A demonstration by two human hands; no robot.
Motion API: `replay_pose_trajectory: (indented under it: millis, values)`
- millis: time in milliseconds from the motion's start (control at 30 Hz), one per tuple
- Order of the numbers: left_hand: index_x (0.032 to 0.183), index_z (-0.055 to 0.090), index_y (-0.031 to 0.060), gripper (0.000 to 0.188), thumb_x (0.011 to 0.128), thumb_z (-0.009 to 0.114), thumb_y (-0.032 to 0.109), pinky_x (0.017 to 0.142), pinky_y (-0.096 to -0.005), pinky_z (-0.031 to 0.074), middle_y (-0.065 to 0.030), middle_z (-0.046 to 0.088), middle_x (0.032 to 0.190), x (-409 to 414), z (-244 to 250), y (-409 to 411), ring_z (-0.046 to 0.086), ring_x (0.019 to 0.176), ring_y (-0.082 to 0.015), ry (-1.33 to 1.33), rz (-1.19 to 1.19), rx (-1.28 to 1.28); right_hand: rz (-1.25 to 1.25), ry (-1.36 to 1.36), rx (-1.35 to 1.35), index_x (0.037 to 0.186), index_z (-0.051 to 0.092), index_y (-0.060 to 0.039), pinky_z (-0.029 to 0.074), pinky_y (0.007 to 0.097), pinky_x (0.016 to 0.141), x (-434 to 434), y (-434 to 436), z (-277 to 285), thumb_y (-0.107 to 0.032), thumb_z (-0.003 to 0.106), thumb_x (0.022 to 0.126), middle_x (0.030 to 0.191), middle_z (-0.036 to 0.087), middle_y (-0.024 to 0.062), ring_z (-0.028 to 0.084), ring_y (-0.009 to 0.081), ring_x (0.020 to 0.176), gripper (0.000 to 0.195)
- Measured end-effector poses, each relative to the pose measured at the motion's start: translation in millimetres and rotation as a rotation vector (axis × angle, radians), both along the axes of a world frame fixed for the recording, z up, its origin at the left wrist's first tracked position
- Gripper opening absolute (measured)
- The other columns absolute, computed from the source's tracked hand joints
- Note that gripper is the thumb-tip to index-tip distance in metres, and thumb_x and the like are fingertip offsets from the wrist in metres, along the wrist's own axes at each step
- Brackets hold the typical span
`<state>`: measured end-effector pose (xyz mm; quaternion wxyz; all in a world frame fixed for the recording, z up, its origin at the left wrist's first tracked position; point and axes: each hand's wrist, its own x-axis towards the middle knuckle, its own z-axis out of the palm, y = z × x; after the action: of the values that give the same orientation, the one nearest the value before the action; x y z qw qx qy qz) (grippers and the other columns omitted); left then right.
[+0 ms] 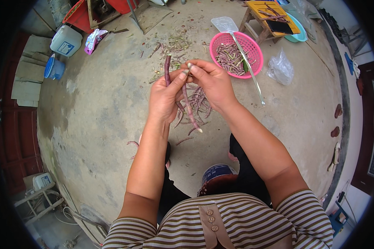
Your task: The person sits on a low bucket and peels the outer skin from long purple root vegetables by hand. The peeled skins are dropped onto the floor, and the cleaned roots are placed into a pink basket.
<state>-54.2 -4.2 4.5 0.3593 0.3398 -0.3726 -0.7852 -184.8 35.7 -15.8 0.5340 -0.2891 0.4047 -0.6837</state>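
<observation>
My left hand (163,96) grips a purple long bean (167,70), whose cut upper end rises past the thumb. Another length of purple bean (188,109) hangs below both hands, pale at its lower tip. My right hand (213,82) pinches a small piece of bean (190,65) between thumb and fingertips, close against the left thumb. Beneath the hands, a loose heap of purple long beans (201,99) lies on the concrete floor. To the right, a pink plastic basket (258,49) holds many short bean pieces (229,59).
A fly swatter (226,25) leans across the basket. Beside it are a crumpled plastic bag (280,67) and a wooden stool (252,14) bearing beans and a black phone (279,27). Bean scraps (177,42) litter the floor ahead. A white jug (66,40) and blue bucket (54,68) stand left.
</observation>
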Motion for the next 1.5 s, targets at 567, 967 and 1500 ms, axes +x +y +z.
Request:
replay_pose_trajectory:
  millis: [567,967,1500]
  values:
    - [0.097,0.061,-0.0001,0.019,0.087,0.059,0.016,0.042,-0.0173,0.023,-0.0028,0.063,0.078,4.1,-4.2,-3.1,0.033,0.046,-0.0005,-0.01,-0.026,0.002,0.086,0.053,0.136,0.097,0.06,-0.006,0.037,0.0206,0.057,-31.6,1.0,8.1,-0.013,0.065,0.082,0.068,0.048,-0.0047,0.045,0.0059,0.063,0.017]
    - [0.091,0.061,-0.0001,0.021,0.089,0.057,0.02,0.039,-0.0198,0.018,0.0073,0.046,0.057,-1.4,-12.0,0.3,0.026,0.042,-0.0012,-0.005,0.004,0.054,-0.151,0.809,-0.084,0.089,0.064,-0.0029,0.042,0.0213,0.057,-11.4,6.8,14.4,-0.008,0.066,0.078,0.077,0.058,0.0022,0.049,0.0062,0.062,0.012]
    - [0.111,0.051,-0.0035,0.03,0.094,0.049,0.021,0.042,-0.0168,0.03,-0.0087,0.062,0.096,13.3,-8.2,-17.1,0.031,0.045,-0.0012,0.1,0.138,0.149,0.433,0.55,0.145,0.081,0.067,-0.0034,0.041,0.0223,0.06,-19.1,10.5,15.2,-0.022,0.072,0.076,0.072,0.06,-0.0022,0.05,0.0041,0.065,0.02]
